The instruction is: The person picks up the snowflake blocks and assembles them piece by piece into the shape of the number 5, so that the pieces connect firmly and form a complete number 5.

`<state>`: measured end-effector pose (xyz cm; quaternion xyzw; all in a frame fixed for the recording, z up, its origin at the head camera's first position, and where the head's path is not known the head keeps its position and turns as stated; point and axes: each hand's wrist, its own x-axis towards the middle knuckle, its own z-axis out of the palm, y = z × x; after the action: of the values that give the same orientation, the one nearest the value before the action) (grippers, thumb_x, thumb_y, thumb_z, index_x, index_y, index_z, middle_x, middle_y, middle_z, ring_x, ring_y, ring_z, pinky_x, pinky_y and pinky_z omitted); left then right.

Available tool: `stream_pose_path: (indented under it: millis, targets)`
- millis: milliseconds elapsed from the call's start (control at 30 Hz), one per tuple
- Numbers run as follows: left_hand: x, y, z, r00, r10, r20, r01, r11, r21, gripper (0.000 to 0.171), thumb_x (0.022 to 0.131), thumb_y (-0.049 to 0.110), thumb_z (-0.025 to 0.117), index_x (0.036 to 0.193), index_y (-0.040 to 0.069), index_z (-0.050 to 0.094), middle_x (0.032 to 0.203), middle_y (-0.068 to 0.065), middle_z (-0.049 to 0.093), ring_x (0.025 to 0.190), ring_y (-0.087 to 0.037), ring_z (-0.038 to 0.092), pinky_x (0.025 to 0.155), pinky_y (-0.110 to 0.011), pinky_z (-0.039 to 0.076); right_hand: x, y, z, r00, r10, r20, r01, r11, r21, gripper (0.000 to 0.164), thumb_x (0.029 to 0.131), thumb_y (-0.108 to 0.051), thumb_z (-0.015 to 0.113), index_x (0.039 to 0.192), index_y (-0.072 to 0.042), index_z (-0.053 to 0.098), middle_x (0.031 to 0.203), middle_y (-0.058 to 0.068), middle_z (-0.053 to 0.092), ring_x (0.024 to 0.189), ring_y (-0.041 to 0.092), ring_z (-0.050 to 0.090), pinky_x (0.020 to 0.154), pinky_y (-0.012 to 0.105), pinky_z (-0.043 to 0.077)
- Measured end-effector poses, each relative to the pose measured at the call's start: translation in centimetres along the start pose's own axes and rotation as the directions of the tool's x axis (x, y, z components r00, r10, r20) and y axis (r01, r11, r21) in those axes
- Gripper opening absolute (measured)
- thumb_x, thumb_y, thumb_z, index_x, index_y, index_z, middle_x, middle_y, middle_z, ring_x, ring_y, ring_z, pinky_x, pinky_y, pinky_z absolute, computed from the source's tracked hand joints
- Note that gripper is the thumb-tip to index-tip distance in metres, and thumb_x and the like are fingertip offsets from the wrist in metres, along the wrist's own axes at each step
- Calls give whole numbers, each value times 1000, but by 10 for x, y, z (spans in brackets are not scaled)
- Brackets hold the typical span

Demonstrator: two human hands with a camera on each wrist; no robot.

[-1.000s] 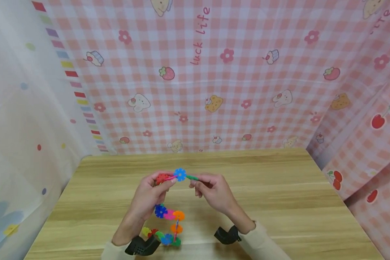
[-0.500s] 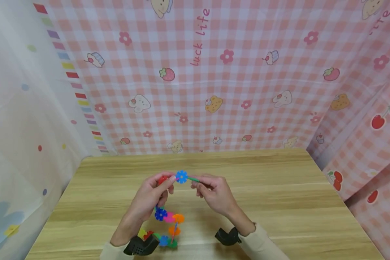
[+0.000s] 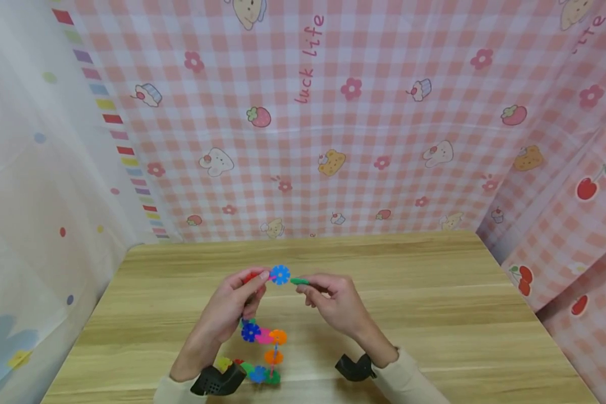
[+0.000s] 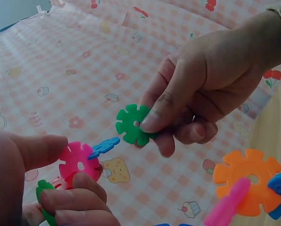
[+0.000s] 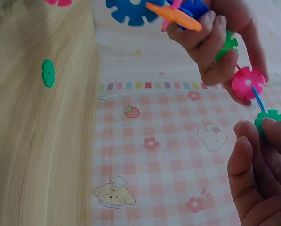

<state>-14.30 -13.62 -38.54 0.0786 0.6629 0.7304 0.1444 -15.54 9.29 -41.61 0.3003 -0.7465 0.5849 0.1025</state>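
My left hand (image 3: 226,306) pinches a pink notched plastic disc (image 4: 70,156) at the end of a chain of snowflake building discs. A blue disc (image 3: 280,275) sticks out from the pink one, slotted into its edge. Thumb and fingers of my right hand (image 3: 339,303) pinch a green disc (image 4: 127,125) close beside the blue disc; whether their edges touch I cannot tell. The chain hangs below my left hand, with a dark blue disc (image 3: 251,333) and an orange disc (image 4: 248,181) among several others. My left palm and fingers hide part of it.
A wooden table (image 3: 434,314) lies under both hands. In the right wrist view a loose-looking green disc (image 5: 48,73) shows against the wood. A pink checked curtain (image 3: 303,140) stands behind the table, and a white curtain (image 3: 25,168) on the left.
The green disc, which met the blue disc's edge earlier, now appears slightly apart from it in the head view. The hanging chain has swayed a little; both hands keep their grip.
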Motion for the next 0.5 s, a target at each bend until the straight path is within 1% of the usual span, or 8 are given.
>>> stream_pose_path:
  millis: [33,133,200,267,300,367,500]
  targets:
    - [0,-1,0,1000,1,3,-1,1000,-10,33,102,32,56,119,5,59,71,3,46,47,-8,33,46,-18,29,0,1,1,1000,-17,-8,17,1000,-5,14,93,1,66,104,0,74,83,9,72,63,20,64,55,25,56]
    - [2,-2,2,1000,0,12,0,1000,-26,30,102,33,56,116,7,59,72,3,46,47,-8,33,46,-17,30,1,-3,4,998,-57,-31,56,998,-34,15,90,7,66,102,3,74,80,10,72,62,16,65,57,27,58]
    - [2,-1,2,1000,-7,22,7,1000,-20,32,103,34,54,117,6,59,74,2,47,48,-8,34,46,-17,30,1,-4,6,996,-76,-49,73,996,-56,17,88,11,66,103,5,74,79,11,72,61,16,65,57,27,59]
    - [2,-1,2,999,-24,36,24,1000,-6,35,103,35,53,120,5,57,76,2,48,48,-8,35,46,-18,31,1,-4,6,995,-83,-53,79,994,-69,19,87,13,66,103,5,74,79,11,72,62,14,65,57,27,59]
    - [2,0,2,998,-36,42,36,999,6,37,103,36,52,122,5,57,78,2,49,49,-7,36,46,-18,32,1,-4,6,995,-82,-52,79,994,-70,20,87,14,66,103,5,74,80,11,72,62,15,66,57,27,59]
    - [1,1,1,996,-59,59,57,998,31,40,103,37,52,125,4,55,81,1,52,50,-8,38,47,-18,34,0,0,6,995,-92,-47,88,994,-70,20,89,10,66,105,3,74,81,9,73,62,18,66,57,26,59]
    - [1,1,-1,991,-92,98,85,994,66,39,103,37,52,124,4,55,88,0,55,52,-9,40,48,-20,37,-2,3,6,992,-124,-23,122,989,-79,19,90,6,67,107,1,74,81,7,73,64,17,67,57,25,58]
